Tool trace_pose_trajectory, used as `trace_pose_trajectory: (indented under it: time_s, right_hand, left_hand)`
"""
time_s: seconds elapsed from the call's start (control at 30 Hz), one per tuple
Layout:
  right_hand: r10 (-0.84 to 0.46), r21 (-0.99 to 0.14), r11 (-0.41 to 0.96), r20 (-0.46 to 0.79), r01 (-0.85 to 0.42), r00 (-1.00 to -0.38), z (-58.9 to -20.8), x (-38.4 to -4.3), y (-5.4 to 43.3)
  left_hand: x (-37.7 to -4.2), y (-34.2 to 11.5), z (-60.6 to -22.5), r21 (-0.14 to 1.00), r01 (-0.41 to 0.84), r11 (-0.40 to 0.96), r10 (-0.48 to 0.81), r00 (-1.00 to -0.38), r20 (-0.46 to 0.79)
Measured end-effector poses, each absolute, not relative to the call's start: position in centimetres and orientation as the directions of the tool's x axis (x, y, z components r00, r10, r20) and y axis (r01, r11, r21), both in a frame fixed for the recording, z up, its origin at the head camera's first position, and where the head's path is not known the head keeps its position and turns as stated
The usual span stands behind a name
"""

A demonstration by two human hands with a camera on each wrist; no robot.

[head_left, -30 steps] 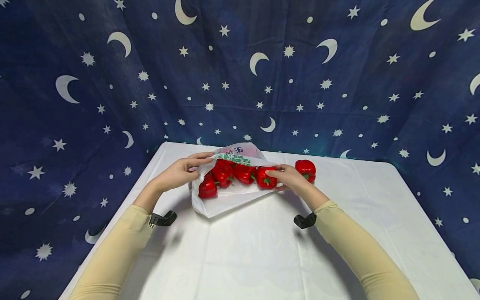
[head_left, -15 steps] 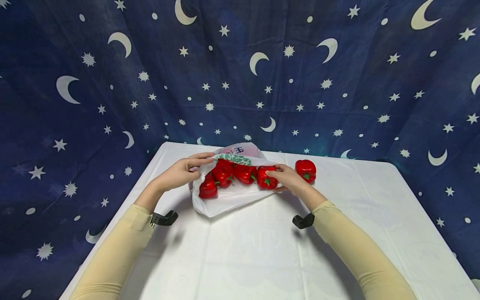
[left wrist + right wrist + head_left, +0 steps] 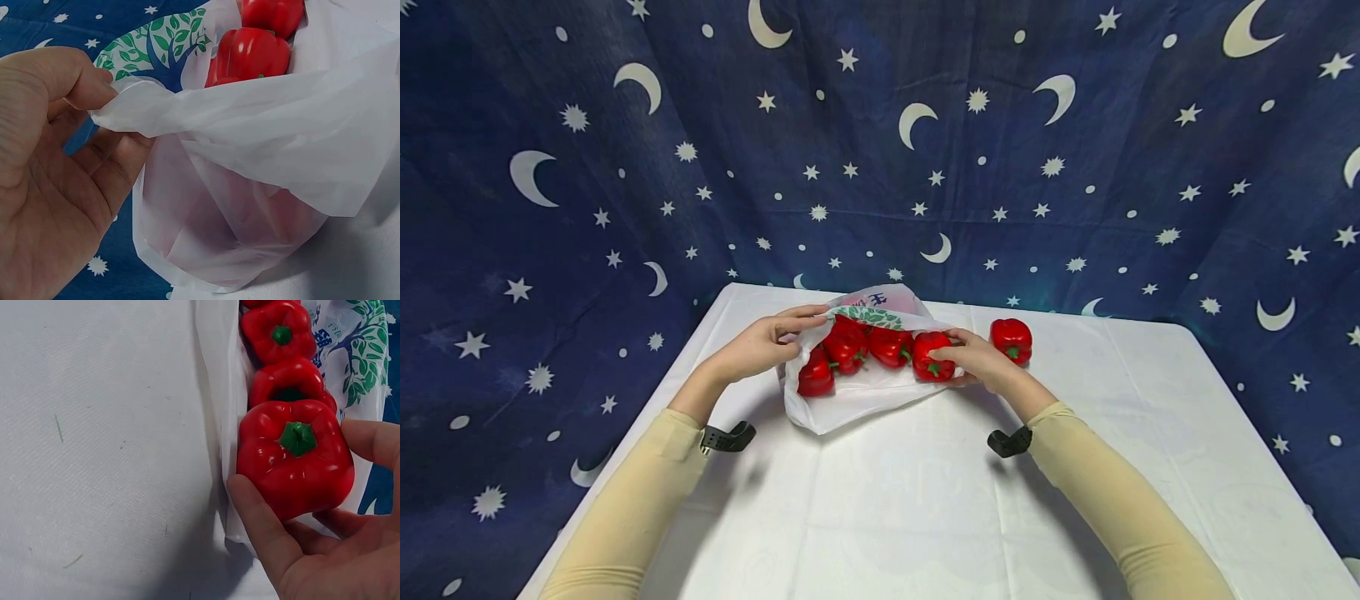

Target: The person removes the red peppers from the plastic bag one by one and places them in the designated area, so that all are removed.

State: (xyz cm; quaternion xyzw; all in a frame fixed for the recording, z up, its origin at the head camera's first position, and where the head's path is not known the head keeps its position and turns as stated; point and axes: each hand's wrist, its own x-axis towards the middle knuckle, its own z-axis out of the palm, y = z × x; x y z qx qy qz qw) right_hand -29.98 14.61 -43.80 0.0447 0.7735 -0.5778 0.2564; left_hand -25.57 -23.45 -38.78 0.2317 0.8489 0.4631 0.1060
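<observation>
A white plastic bag [image 3: 853,408] with a green leaf print lies on its side, its mouth towards me. My left hand [image 3: 756,343] pinches the bag's rim [image 3: 147,106] between thumb and fingers at the left of the mouth and holds it raised. Inside the mouth several red bell peppers [image 3: 846,343] sit in a row, and one shows dimly through the plastic in the left wrist view. At the right end of the mouth my right hand [image 3: 981,360] grips another red bell pepper [image 3: 294,469] with a green stem, fingers and thumb spread round its sides.
One more red bell pepper [image 3: 1011,340] stands on the table, just beyond the right hand. A white cloth [image 3: 895,508] covers the table. Behind it hangs a dark blue curtain [image 3: 865,125] with moons and stars.
The right thumb has shifted slightly down on the gripped bell pepper, which has moved a little. The left hand and the bag look much the same.
</observation>
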Motion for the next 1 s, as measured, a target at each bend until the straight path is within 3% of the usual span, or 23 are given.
trace_pose_trajectory:
  time_s: [0.5,1.0]
  right_hand:
    - [-0.232,-0.876,0.371,-0.408,0.307,-0.883,-43.9,-29.6,15.1]
    - [-0.334,-0.906,0.355,-0.353,0.230,-0.874,-42.9,-28.2,15.8]
  left_hand:
    - [-25.4,-23.5,-38.7,0.834,0.299,0.463,0.491,-0.870,0.039]
    - [-25.4,-23.6,-38.7,0.836,0.299,0.461,0.487,-0.872,0.043]
